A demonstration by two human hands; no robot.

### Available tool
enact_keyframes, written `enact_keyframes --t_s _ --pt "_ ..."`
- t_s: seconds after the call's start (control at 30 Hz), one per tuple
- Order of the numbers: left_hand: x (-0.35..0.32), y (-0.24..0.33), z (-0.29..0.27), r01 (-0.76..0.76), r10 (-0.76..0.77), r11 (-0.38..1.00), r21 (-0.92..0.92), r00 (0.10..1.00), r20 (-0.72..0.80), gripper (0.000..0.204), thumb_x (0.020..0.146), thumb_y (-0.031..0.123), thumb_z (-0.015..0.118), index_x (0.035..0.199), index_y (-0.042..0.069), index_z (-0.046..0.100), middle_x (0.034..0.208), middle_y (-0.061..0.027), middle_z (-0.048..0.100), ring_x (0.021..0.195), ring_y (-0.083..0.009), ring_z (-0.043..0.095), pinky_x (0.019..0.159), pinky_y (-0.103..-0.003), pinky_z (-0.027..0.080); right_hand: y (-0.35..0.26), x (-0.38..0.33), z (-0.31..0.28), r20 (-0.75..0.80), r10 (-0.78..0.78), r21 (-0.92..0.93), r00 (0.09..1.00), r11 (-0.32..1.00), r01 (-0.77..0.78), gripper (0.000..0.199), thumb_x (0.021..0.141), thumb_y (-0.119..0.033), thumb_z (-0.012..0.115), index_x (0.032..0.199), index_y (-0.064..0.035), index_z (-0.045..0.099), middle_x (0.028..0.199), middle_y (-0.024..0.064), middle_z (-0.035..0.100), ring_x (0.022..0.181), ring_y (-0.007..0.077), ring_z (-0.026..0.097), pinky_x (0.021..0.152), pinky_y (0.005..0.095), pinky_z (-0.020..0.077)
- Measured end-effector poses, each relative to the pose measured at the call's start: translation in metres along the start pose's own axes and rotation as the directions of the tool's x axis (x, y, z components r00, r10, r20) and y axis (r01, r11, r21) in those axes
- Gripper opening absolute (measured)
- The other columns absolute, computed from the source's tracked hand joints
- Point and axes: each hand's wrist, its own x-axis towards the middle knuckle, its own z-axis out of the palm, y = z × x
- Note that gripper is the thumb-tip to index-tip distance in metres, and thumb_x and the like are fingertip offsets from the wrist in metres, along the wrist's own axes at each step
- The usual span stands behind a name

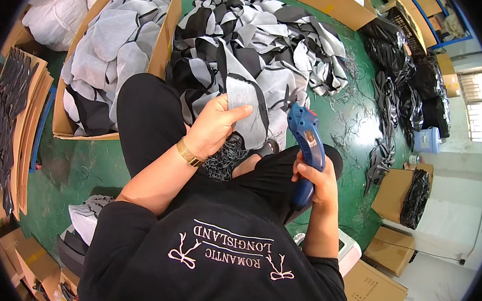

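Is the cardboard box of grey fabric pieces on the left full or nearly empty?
Full: the cardboard box is heaped with grey fabric pieces up to its rim, and some rise above the edge.

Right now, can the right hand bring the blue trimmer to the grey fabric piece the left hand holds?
Probably yes. The right hand holds the blue trimmer tip-up just beside the grey fabric piece in the left hand; nothing lies between them.
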Motion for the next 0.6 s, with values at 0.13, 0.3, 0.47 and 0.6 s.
enact_keyframes --t_s 0.13,0.3,0.47,0.6 --pt "0.002 0.0 -0.006 -0.037 0.038 0.999 0.019 0.998 -0.059 0.023 0.089 0.004 0.059 0.111 0.002 0.059 0.105 -0.0058 0.065 0.094 -0.0143 0.062 0.086 -0.032 0.049 -0.009 -0.02 0.0 -0.041 -0.017 -0.252 0.999 0.968 0.006 0.034 0.069 -0.005 0.072 0.099 0.0032 0.057 0.074 0.0061 0.058 0.059 0.0142 0.058 0.056 0.0265 0.0489" --pt "0.005 0.0 -0.005 -0.056 0.062 0.997 0.061 0.994 -0.087 0.023 0.09 0.003 0.057 0.112 0.001 0.058 0.105 -0.0061 0.065 0.094 -0.0142 0.062 0.085 -0.031 0.049 -0.006 -0.03 0.005 -0.017 -0.121 -0.689 0.992 0.721 0.076 0.031 0.067 -0.01 0.075 0.093 0.0011 0.061 0.071 0.0077 0.06 0.065 0.0156 0.06 0.063 0.031 0.0478" --pt "0.0 -0.006 -0.004 -0.081 0.1 0.977 0.198 0.992 -0.083 0.023 0.091 0.002 0.055 0.114 0.001 0.058 0.106 -0.0053 0.065 0.095 -0.0128 0.061 0.085 -0.03 0.049 0.0 -0.025 0.017 -0.035 -0.273 -0.758 0.961 0.634 0.152 0.031 0.068 -0.013 0.076 0.091 0.0009 0.06 0.068 0.0062 0.058 0.06 0.011 0.052 0.058 0.0276 0.0434" --pt "-0.005 -0.009 -0.001 -0.134 0.152 0.951 0.28 0.987 -0.044 0.023 0.091 0.002 0.056 0.114 0.0 0.058 0.106 -0.0036 0.064 0.095 -0.0103 0.06 0.086 -0.028 0.047 0.004 -0.015 0.017 -0.023 -0.248 -0.726 0.968 0.67 0.154 0.03 0.07 -0.013 0.076 0.091 0.0008 0.06 0.068 0.0041 0.058 0.058 0.0103 0.053 0.056 0.026 0.0436"
